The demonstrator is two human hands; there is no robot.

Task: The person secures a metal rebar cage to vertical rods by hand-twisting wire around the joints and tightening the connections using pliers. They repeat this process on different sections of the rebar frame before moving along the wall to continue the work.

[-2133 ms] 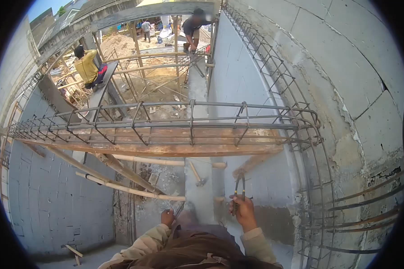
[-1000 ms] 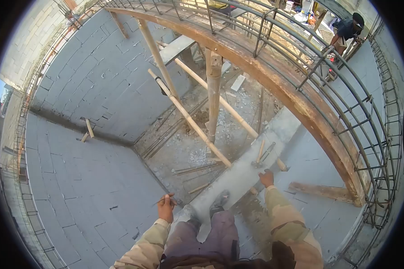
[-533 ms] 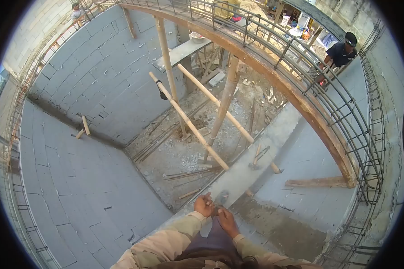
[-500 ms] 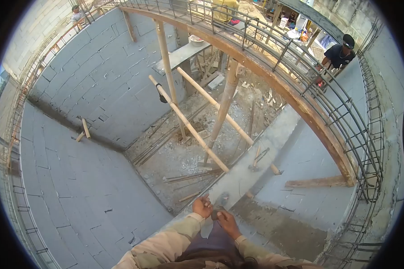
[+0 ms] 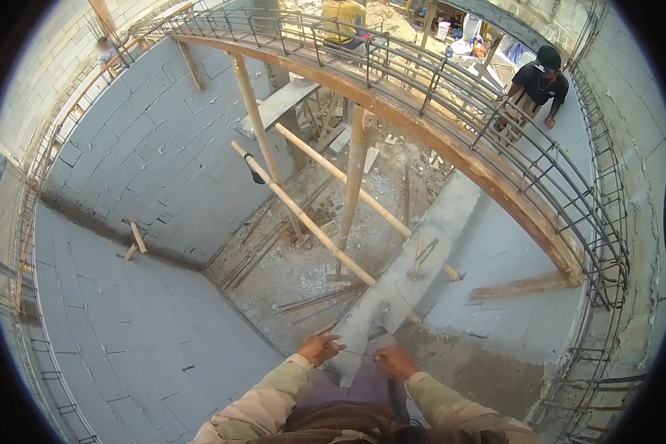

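Note:
My left hand (image 5: 320, 349) is in front of my lap, some fingers stretched toward the right. A thin dark line, like wire or string (image 5: 360, 355), runs from its fingers across to my right hand (image 5: 396, 362), whose fingers are pinched on it. Below both hands are my dark trousers (image 5: 325, 388). A pale grey plank or beam (image 5: 451, 214) stretches away ahead of me. On it lies a hammer (image 5: 419, 263) with a wooden handle, and my foot (image 5: 381, 312) seems to rest on its near part.
Bamboo poles (image 5: 311, 211) cross the deep space on the left, above rubble. A curved wooden form (image 5: 414, 122) with a rebar cage (image 5: 496, 96) arcs overhead. Grey block walls (image 5: 126, 318) surround me. One person (image 5: 536, 85) is at the upper right; others are farther back.
My hands have moved apart, with the thin line now between them. The dark object earlier between them is no longer visible there. The person at the right has straightened up.

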